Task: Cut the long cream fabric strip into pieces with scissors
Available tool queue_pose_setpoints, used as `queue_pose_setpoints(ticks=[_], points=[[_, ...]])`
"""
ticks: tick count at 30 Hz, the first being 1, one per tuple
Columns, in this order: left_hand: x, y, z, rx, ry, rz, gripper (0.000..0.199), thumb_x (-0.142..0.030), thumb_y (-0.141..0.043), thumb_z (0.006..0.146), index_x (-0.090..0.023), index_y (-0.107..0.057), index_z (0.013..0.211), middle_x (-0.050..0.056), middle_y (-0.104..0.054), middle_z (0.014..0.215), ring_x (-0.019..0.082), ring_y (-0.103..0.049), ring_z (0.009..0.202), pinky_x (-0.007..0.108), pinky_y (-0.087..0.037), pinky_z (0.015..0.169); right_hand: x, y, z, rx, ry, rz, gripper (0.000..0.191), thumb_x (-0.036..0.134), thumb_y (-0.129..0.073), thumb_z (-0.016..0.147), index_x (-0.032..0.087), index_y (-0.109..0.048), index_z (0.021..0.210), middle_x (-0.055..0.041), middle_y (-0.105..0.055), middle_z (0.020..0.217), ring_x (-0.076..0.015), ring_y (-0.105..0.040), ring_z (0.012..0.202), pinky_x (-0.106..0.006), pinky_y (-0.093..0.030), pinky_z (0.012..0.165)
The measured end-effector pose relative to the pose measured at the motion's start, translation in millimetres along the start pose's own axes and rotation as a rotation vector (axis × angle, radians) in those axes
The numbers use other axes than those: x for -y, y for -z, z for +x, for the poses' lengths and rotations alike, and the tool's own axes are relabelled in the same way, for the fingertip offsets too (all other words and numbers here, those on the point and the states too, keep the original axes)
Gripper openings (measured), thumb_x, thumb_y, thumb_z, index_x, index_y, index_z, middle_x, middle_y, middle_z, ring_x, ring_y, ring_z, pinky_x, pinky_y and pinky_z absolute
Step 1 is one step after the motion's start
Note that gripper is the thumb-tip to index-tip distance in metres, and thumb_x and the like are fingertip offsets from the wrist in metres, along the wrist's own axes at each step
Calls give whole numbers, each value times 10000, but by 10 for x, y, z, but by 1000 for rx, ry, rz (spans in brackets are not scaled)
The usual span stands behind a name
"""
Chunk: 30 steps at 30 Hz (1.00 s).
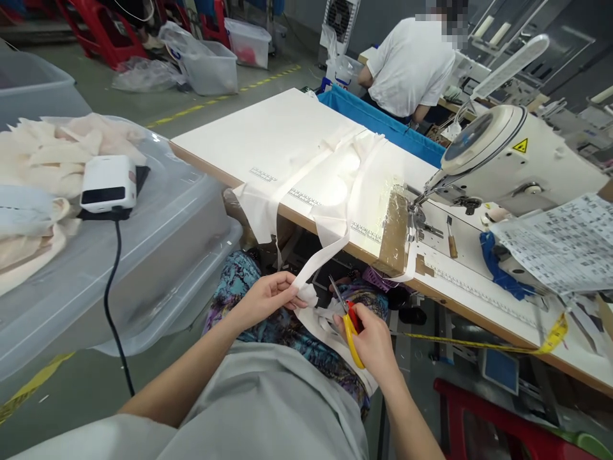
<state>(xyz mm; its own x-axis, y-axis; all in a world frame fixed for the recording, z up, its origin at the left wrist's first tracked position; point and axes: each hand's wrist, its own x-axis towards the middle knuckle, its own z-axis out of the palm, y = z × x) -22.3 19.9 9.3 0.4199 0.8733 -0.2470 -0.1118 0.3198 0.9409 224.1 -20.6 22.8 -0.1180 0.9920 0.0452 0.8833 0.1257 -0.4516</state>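
Over my lap, my left hand (pixel 275 295) pinches a white fabric strip (pixel 323 255) that runs up onto the table. In my right hand (pixel 372 338) is a pair of scissors (pixel 353 338) with yellow and red handles, the blades pointing up and to the left beside the strip. Whether the blades touch the cloth I cannot tell. More pale fabric (pixel 352 166) lies across the white sewing table (pixel 230 137), with pieces hanging over its front edge. Below my hands, other white cloth rests on my patterned lap.
To the right stands a sewing machine (pixel 517 153), with a small wooden-handled tool (pixel 451 237) and a printed sheet (pixel 562 239) nearby. A yellow tape measure (pixel 555 335) hangs at the edge. At left, plastic bins (pixel 191 217) carry cloth and a white device (pixel 109 182). A person (pixel 414 64) sits beyond.
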Motion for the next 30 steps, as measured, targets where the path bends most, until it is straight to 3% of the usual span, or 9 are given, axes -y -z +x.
queue_pose_setpoints(ticks=[10, 19, 30], points=[[-19, -15, -47, -19, 12, 16, 409, -542, -693, 785, -157, -605, 892, 99, -764, 890, 264, -739, 862, 320, -575, 728, 18, -70, -62, -39, 88, -148, 343, 470, -484, 899, 229, -433, 659, 24, -502, 568, -139, -468, 507, -236, -261, 487], [-60, -28, -78, -21, 38, 50, 419, -556, -678, 792, -151, -627, 886, 102, -767, 862, 264, -741, 842, 330, -587, 728, 46, -61, -51, -181, 252, -363, 42, 202, -522, 819, 206, -543, 782, -28, -613, 717, -178, -573, 704, -270, -317, 585], [4, -7, -67, 1, 45, 43, 423, -565, -676, 790, -155, -627, 885, 90, -769, 830, 264, -744, 818, 322, -582, 700, 124, -41, 82, -228, 405, -455, 115, 255, -569, 845, 202, -570, 743, -26, -614, 712, -179, -545, 702, -290, -343, 649]])
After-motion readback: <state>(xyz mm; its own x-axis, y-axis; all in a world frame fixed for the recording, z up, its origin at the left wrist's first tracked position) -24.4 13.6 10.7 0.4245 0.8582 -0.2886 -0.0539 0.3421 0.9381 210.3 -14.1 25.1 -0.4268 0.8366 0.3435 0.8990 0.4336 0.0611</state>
